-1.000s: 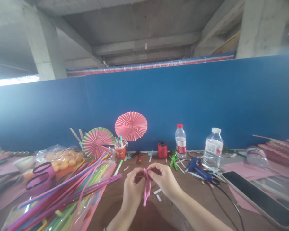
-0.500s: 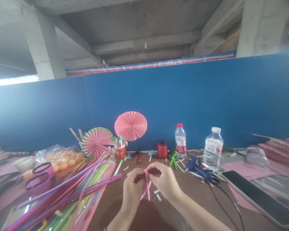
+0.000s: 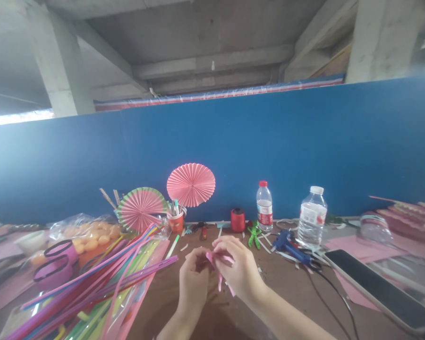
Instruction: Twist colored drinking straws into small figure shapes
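Pink strip [image 3: 220,282] is pinched by fingers of the right hand [image 3: 240,268], near centre, above the table [image 3: 156,307]; left hand [image 3: 194,282] is curled beside it, grip can't be told. Left is crowded by coloured strips [image 3: 92,283], right by glue gun [image 3: 296,254] and phone [image 3: 378,288].

The brown counter [image 3: 150,302] carries, toward the back, a red cup [image 3: 176,224], a red cylinder [image 3: 238,221], a red-capped bottle [image 3: 264,208] and a larger white-capped bottle [image 3: 312,224]. A green-ended marker [image 3: 172,246] lies left of centre; a blue glue gun [image 3: 293,249] lies right, near pink paper [image 3: 354,248].
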Available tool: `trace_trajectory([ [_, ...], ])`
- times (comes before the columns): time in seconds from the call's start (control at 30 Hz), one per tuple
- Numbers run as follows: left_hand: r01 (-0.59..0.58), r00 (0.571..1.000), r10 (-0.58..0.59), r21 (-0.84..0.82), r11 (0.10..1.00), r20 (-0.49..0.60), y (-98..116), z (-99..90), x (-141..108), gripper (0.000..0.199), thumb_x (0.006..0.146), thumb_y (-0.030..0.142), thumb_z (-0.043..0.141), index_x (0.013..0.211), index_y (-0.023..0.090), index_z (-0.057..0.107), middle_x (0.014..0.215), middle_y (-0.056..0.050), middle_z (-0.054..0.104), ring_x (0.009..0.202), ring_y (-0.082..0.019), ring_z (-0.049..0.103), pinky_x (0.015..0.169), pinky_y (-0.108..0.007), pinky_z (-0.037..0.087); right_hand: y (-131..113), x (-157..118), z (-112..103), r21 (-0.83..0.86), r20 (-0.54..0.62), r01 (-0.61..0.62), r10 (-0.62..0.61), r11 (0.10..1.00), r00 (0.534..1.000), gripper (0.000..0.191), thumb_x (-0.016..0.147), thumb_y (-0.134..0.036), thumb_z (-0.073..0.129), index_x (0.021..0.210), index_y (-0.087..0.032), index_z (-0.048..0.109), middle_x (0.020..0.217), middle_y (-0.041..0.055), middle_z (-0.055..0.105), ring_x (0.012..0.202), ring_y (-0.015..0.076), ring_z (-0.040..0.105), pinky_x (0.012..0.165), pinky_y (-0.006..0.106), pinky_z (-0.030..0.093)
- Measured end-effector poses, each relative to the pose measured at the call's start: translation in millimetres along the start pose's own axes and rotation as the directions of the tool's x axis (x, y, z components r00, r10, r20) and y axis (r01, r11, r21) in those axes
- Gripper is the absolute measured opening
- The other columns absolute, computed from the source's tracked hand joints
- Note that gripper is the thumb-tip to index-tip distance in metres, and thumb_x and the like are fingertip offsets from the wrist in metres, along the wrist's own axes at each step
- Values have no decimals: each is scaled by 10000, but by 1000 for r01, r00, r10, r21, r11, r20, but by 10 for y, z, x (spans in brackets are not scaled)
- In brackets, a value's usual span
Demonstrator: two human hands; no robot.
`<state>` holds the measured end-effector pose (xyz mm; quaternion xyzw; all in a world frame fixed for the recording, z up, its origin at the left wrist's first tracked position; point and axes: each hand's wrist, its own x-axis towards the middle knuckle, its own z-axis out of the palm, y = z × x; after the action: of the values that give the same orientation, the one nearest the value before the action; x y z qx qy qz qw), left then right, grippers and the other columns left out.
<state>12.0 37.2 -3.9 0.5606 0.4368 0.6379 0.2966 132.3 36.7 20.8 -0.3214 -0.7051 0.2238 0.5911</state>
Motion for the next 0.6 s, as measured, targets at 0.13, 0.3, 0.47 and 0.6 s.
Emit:
trace_trajectory([
  [0.13, 14, 1000, -12, -56, 998, 27, -22, -24, 11, 129, 656, 111, 560, 770, 163, 585, 698, 5, 630, 667, -136, 587, 632, -220, 457, -18, 9, -27, -99, 26, 66, -64, 993, 998, 86, 786, -235, 533, 759, -193, 603, 893, 58, 572, 765, 136, 584, 673, 221, 500],
  [0.3, 66, 996, -45, -298, 952, 78, -28, -38, 8, 139, 679, 145, 586, 810, 152, 632, 811, -46, 654, 780, -180, 601, 735, -291, 469, 30, -4, -66, -214, 27, 240, -240, 947, 970, 102, 801, -180, 515, 846, -191, 607, 929, 73, 575, 835, 151, 568, 729, 239, 483],
  [0.47, 57, 991, 3, -434, 899, 136, 22, -30, 0, 151, 712, 217, 595, 826, 139, 657, 906, -85, 631, 862, -212, 577, 761, -308, 468, 91, -28, -127, -341, 72, 329, -324, 880, 943, 183, 819, -164, 483, 958, -209, 595, 994, 88, 569, 888, 171, 560, 743, 268, 487],
  [0.6, 43, 996, -20, -277, 960, 86, -29, -21, 8, 190, 664, 215, 656, 843, 150, 649, 843, -65, 652, 793, -190, 597, 741, -286, 479, 102, -33, -146, -401, 69, 348, -351, 848, 934, 209, 821, -171, 479, 990, -220, 590, 1001, 83, 578, 886, 171, 575, 732, 259, 500],
])
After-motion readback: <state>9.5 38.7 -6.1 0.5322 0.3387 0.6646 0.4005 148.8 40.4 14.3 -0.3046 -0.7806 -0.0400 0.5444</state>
